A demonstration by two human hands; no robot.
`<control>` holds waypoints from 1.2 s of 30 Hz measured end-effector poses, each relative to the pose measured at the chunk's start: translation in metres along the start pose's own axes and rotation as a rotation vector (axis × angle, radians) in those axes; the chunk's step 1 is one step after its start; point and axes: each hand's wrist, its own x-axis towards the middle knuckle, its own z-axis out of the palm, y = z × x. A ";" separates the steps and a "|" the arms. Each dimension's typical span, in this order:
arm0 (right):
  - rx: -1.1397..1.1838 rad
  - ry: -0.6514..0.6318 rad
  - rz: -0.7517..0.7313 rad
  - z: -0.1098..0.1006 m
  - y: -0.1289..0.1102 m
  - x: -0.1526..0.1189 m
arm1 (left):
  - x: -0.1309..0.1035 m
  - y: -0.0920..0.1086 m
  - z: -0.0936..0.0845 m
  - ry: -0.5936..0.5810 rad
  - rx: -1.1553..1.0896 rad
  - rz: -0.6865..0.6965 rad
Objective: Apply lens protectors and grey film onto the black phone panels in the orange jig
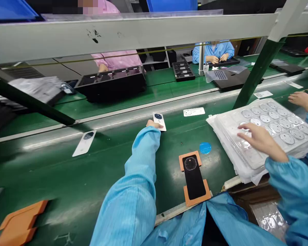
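My left hand [154,124] reaches out over the green belt, its fingers closed on the lower part of a white phone back cover [159,118] with a dark round camera area. My right hand [260,138] hovers over a clear plastic tray [261,153] of round transparent pieces, thumb and fingers apart, with nothing visible between them. In front of me a black phone back cover [194,177] with a round camera ring lies in an orange holder [205,195]. A round blue film [205,148] lies on the belt beyond it.
More white covers lie on the belt, one at left [84,143] and one at right [194,111]. Another orange holder [20,222] sits lower left. A green post [258,73] stands behind the tray. Co-workers sit opposite; another person's hand [304,100] is at far right.
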 end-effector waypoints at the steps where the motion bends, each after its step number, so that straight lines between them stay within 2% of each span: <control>1: -0.094 0.047 -0.015 -0.001 0.030 0.012 | -0.005 0.003 0.000 0.007 -0.119 -0.019; 3: -0.184 0.042 -0.062 0.003 0.081 0.034 | -0.017 0.012 0.001 0.013 -0.309 -0.029; 5: -0.190 0.001 -0.116 0.007 0.112 0.053 | -0.033 0.019 -0.002 0.006 -0.489 0.004; 7: -0.153 -0.018 -0.174 0.007 0.126 0.068 | -0.053 0.021 -0.008 -0.014 -0.674 0.043; 9: -0.103 -0.021 -0.219 0.001 0.126 0.075 | -0.078 0.014 -0.016 -0.047 -0.875 0.054; 12: -0.067 0.001 -0.249 -0.012 0.100 0.065 | -0.117 -0.012 -0.026 -0.075 -1.111 -0.035; 15: -0.138 0.046 -0.221 -0.010 0.037 0.031 | -0.155 -0.041 -0.025 -0.051 -1.263 -0.187; 16: -0.136 -0.014 -0.210 -0.002 0.010 0.017 | -0.167 -0.048 -0.021 -0.049 -1.311 -0.236; 19: 0.079 -0.151 -0.332 0.044 -0.070 -0.023 | -0.196 -0.060 -0.006 -0.099 -1.390 -0.386; 20: 0.121 -0.188 -0.380 0.066 -0.092 -0.035 | -0.204 -0.061 -0.002 -0.114 -1.407 -0.427; 22: 0.151 -0.167 -0.439 0.112 -0.120 -0.054 | -0.216 -0.064 0.001 -0.107 -1.449 -0.470; 25: 0.121 -0.147 -0.501 0.166 -0.126 -0.071 | -0.229 -0.068 -0.011 -0.004 -1.514 -0.446; 27: 0.113 -0.168 -0.547 0.183 -0.117 -0.077 | -0.236 -0.071 -0.022 0.059 -1.511 -0.398; 31: 0.110 -0.210 -0.564 0.185 -0.108 -0.081 | -0.250 -0.069 -0.028 0.098 -1.489 -0.286; 36: 0.039 -0.209 -0.553 0.176 -0.117 -0.076 | -0.259 -0.062 -0.009 0.063 -1.482 -0.274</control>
